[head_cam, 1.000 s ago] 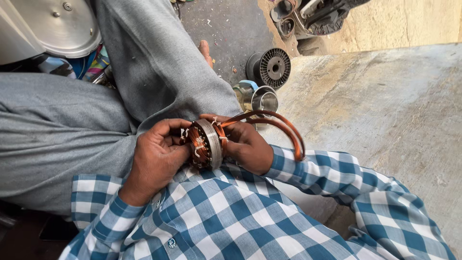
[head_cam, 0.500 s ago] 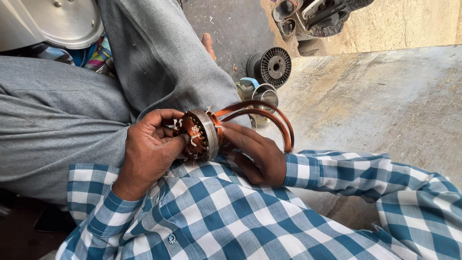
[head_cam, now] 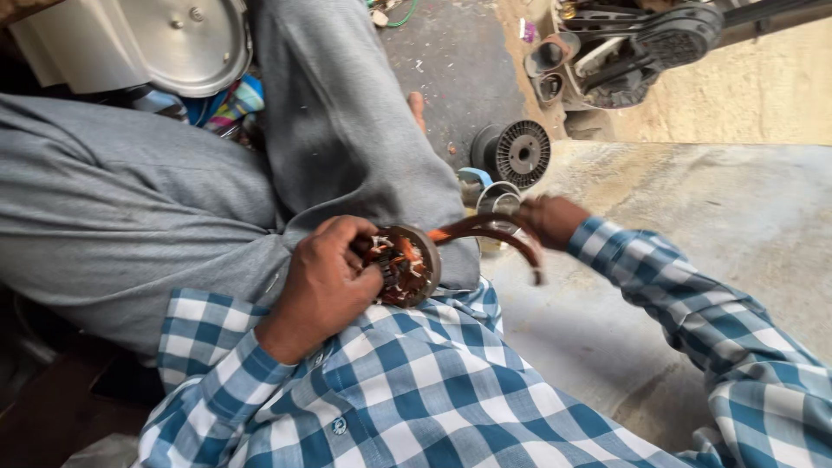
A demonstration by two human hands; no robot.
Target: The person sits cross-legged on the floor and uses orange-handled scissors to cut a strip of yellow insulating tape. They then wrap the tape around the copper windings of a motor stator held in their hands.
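On lap: left hand (head_cam: 325, 282) clamps stator (head_cam: 407, 264); right hand (head_cam: 546, 221) grips copper coil (head_cam: 494, 230).

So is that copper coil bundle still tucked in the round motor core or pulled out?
Pulled out: the coil bundle loops clear of the motor core, stretched toward the right hand.

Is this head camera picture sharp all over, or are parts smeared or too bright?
Head view: the left hand and the round wound motor part it grips look fairly sharp; the right hand and the copper-brown wire loops are smeared by motion blur; the sandy wall at top right is bright, nearly washed out; the lower left corner is dark shadow.
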